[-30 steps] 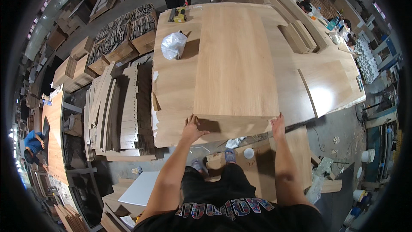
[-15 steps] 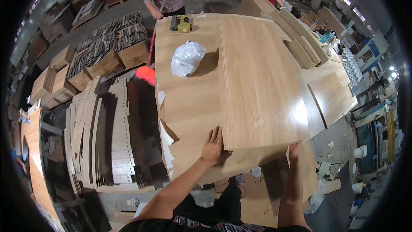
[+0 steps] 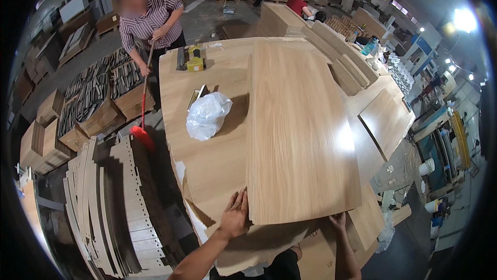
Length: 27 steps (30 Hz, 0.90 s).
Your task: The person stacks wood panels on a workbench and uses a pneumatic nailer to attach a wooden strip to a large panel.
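Note:
A long wood-grain board (image 3: 303, 140) lies on top of a stack of similar boards (image 3: 207, 171), its near edge jutting out toward me. My left hand (image 3: 235, 217) rests on the stack with its fingers stretched out, the tips against the board's left edge near the corner. At the near right corner, my right hand (image 3: 338, 221) grips the board's edge from below, its fingers partly hidden there. To the left of the board sit a crumpled clear plastic bag (image 3: 208, 116), a small open box (image 3: 197, 96) partly behind it, and a yellow-and-black item (image 3: 195, 62).
A person in a striped shirt (image 3: 150, 16) holds a red broom (image 3: 143, 137) beyond the stack's left side. Slatted panels (image 3: 98, 212) and cartons of strips (image 3: 85, 119) stand at left. Further boards (image 3: 388, 124) lie at right. Another person in red (image 3: 297, 4) is farther back.
My view has shifted, so the stack sits lower and the small box shows behind the bag. The person with the broom has come nearer and leans forward. Both my hands stay at the board.

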Available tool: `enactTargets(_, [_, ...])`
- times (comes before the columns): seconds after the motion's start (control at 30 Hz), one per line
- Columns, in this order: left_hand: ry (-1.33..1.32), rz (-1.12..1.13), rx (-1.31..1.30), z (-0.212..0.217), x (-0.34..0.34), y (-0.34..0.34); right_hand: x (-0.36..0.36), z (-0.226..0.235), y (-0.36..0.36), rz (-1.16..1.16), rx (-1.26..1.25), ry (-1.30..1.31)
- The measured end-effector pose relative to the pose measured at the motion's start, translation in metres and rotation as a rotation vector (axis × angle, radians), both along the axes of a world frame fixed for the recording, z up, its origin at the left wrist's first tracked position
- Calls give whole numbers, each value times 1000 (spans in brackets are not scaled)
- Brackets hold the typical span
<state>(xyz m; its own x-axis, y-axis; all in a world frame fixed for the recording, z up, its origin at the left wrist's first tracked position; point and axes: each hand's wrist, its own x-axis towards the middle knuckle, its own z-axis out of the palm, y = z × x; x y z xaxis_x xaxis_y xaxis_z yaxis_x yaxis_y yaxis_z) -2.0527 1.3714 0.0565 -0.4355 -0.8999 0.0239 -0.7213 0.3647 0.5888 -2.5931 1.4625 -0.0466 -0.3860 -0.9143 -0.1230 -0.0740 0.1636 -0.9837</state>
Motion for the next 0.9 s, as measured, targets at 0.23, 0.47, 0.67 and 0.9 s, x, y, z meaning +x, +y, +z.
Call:
enactTargets(0.23, [19, -2, 36, 6, 14, -26, 112, 130, -77, 61, 209, 186])
enactTargets(0.47, [25, -37, 36, -1, 19, -75, 69, 55, -87, 74, -17, 783])
enactTargets(0.67, [146, 4, 40, -18, 18, -129, 82, 76, -127, 93, -51, 796])
enactTargets(0.9, [129, 16, -95, -41, 12, -205, 56, 41, -182, 88, -85, 993])
